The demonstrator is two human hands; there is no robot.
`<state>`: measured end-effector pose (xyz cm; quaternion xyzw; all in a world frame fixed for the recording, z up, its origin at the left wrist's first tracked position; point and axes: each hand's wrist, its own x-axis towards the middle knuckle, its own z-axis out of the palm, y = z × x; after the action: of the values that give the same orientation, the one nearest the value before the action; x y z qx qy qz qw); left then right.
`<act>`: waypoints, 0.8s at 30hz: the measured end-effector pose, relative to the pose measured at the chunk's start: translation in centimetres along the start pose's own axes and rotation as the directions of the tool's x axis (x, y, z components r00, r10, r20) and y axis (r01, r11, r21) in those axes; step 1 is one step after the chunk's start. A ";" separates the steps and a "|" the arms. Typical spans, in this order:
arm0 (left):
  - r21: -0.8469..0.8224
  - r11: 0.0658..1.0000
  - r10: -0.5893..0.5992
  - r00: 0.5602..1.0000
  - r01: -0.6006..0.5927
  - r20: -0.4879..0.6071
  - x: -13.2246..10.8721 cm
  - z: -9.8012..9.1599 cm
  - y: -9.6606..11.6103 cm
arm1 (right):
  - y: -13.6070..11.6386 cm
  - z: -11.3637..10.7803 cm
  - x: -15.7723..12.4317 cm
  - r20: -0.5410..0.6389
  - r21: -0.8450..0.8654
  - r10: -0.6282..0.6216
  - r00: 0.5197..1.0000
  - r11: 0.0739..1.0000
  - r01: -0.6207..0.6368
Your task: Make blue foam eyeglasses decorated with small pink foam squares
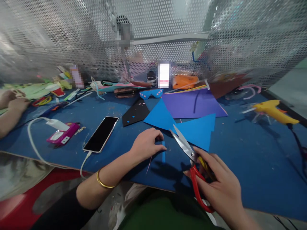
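My left hand (148,143) is curled over the front of the table, thumb and fingertips closed at a narrow blue paper strip (163,156). My right hand (219,182) grips a pair of scissors (185,147) with a red handle and some yellow beside it. The scissor blades are slightly parted and point toward the blue paper pieces (198,129). Beyond my hands, another blue piece overlaps a black sheet (135,113) dotted with small blue and pink bits. Blue paper glasses (151,93) with pink squares lie behind it.
Purple sheets (192,103) lie behind the blue paper. A phone (102,134) on a cable and a magenta device (63,133) are on the left. To the right stands a yellow glue gun (273,110). Another person's hands (16,103) are at far left.
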<state>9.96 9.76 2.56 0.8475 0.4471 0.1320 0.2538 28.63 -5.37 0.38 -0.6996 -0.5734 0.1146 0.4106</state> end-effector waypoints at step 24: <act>-0.829 0.555 -0.260 0.960 0.063 -0.101 1.8 -1.8 4.2 | -2.0 -0.6 7.3 0.277 0.686 0.212 0.937 0.639 -0.348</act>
<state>13.05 9.82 6.38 0.5691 0.4356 0.3892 0.5786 29.84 0.93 4.44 -0.5473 -0.3977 0.4538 0.5799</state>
